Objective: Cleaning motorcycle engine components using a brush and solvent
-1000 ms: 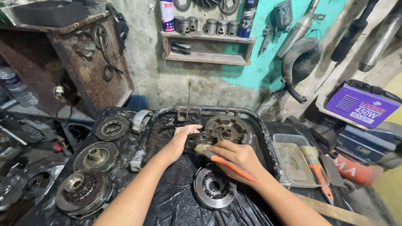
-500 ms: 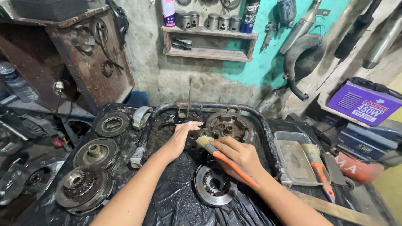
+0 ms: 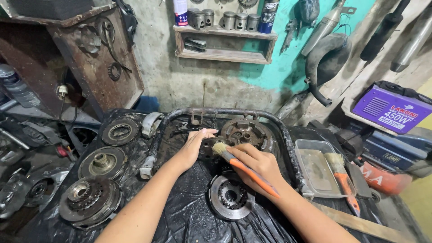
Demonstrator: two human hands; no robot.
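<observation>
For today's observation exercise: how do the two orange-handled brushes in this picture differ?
The brush in the right hand is gripped and tilted, its bristles touching the dark metal part under the left hand. The second brush lies unheld across the clear plastic tray, with wider bristles. Both have orange handles and pale bristles.

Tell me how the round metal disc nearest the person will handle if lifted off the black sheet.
The disc is thick metal, so probably heavy for its size. It looks greasy, likely slippery. Lying flat on the crinkled sheet, it shouldn't roll.
</observation>
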